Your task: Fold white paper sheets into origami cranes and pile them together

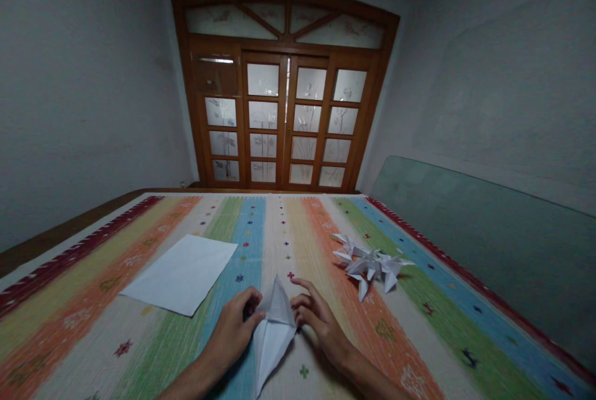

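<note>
A white sheet of paper folded into a long diamond lies on the striped cloth in front of me, its narrow points facing away and toward me. My left hand pinches its left edge near the middle crease, with the thumb on top. At the right corner, my right hand has its thumb and curled fingers against the paper, while the index finger reaches out past the edge. The undersides of both grips are hidden.
Flat white paper lies to the left. Several folded paper cranes are heaped at the right. A striped tablecloth covers the table. Beyond it stand wooden doors with glass panes; a pale green panel borders the right side.
</note>
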